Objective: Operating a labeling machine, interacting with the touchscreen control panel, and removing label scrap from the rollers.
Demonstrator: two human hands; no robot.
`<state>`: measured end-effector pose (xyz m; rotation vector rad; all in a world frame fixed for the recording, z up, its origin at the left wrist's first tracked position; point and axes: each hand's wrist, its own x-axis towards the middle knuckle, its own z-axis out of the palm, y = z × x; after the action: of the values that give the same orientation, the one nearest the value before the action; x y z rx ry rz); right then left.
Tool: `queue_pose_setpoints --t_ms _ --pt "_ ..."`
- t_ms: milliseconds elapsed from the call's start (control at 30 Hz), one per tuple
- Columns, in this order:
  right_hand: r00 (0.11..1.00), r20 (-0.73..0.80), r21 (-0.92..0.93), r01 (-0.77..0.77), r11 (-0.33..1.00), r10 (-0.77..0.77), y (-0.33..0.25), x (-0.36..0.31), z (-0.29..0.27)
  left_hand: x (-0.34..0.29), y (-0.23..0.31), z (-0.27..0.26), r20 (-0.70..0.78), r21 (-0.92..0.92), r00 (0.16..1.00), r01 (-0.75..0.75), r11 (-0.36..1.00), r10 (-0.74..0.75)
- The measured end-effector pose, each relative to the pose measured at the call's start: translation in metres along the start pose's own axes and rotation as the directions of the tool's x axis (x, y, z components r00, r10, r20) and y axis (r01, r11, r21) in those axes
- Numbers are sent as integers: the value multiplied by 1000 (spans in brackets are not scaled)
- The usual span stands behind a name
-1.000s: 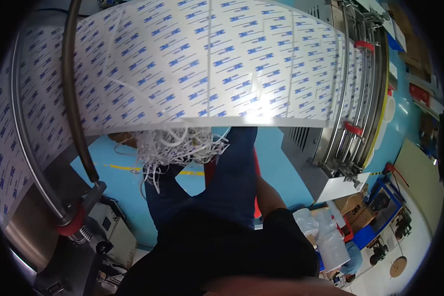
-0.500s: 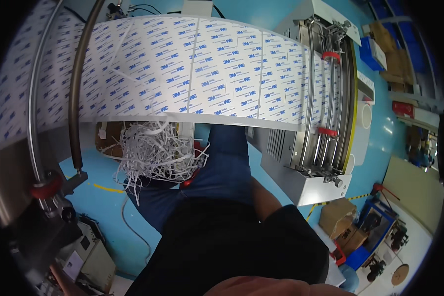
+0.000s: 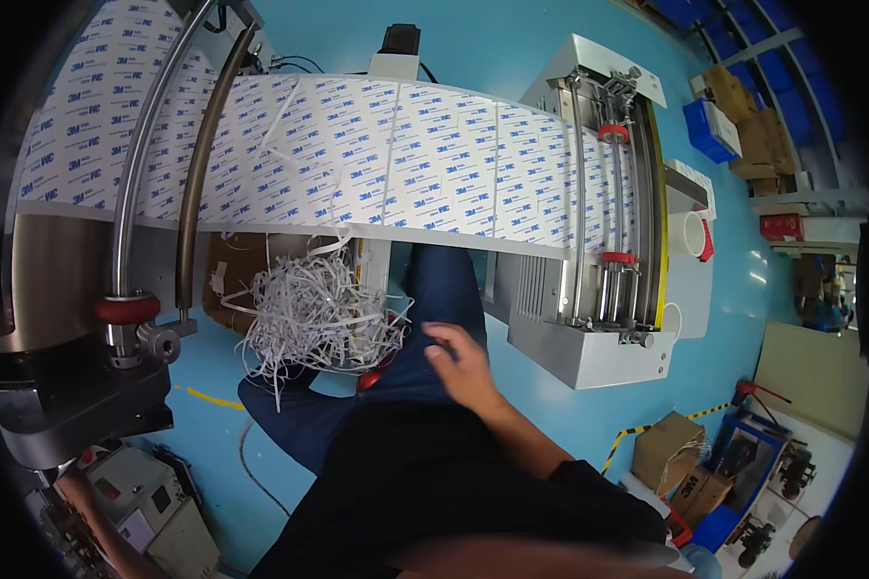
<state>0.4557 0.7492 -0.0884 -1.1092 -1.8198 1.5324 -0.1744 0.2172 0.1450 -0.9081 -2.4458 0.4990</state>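
Note:
My right hand [image 3: 463,369] hovers over my thigh, its fingers loosely apart with nothing in them. At the lower left my left hand [image 3: 68,481] reaches up to the dark end block [image 3: 87,410] of a roller machine; its fingers are hidden behind that block. A wide white sheet [image 3: 357,145] with blue print stretches from the left machine's rollers to a second roller machine [image 3: 579,338] on the right. Below the sheet's near edge lies a heap of shredded white strips [image 3: 319,314], nearest to my right hand. One thin strip runs up from the heap to the sheet.
A cardboard box [image 3: 224,280] stands behind the heap. Steel rollers with red rings [image 3: 127,310] rise at the left. A grey control cabinet [image 3: 145,502] stands lower left. Cardboard boxes [image 3: 668,452] and a blue crate stand lower right. Shelves with blue bins line the far right.
My right hand has come into view over my thigh. The view has shifted, so the left machine shows more fully. My left forearm stays at the lower left.

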Motion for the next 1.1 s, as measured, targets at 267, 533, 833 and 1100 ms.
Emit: queue_pose_setpoints --t_ms 267,533,833,1100 --pt "837 -244 -762 147 630 -490 -102 139 -29 -8 16 17 -113 -48 992 53 997 -58" --pt "942 -238 -846 -80 527 -239 -89 207 -49 -17 -39 33 0 14 989 149 989 -149" --pt "970 -240 -793 -183 581 -22 -107 255 -74 -16 -35 36 -122 64 990 78 995 -69" --pt "850 -526 -682 -439 585 25 -80 247 -119 6 16 25 -60 11 994 93 996 -92"
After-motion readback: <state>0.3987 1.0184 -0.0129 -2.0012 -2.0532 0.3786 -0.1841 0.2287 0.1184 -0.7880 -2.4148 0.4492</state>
